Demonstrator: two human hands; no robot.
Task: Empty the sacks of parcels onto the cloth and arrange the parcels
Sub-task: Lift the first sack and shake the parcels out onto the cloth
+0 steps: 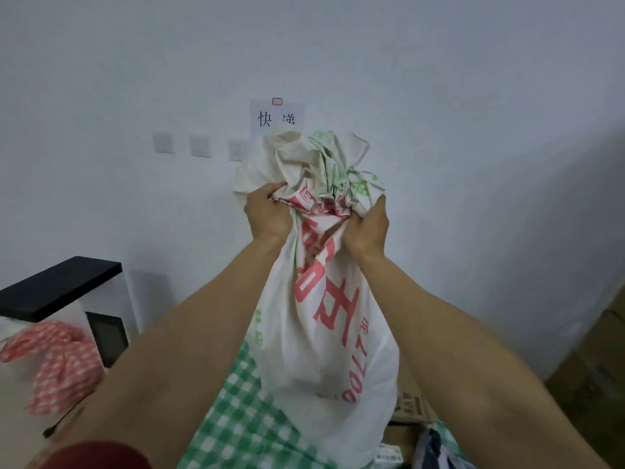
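Observation:
A white woven sack (324,333) with red and green print hangs upside down over the green-and-white checked cloth (243,418). My left hand (267,213) and my right hand (367,228) both grip its bunched upper end, held high in front of the wall. The sack's open mouth rests low on the cloth. Cardboard parcels (411,406) show at the sack's lower right edge, and a dark wrapped parcel (431,445) lies beside them. What remains inside the sack is hidden.
A red-and-white checked cloth (57,360) lies on a white cabinet (111,299) with a black top at the left. Brown cardboard boxes (595,360) stand at the right. On the wall hang a paper sign (275,118) and switches (199,145).

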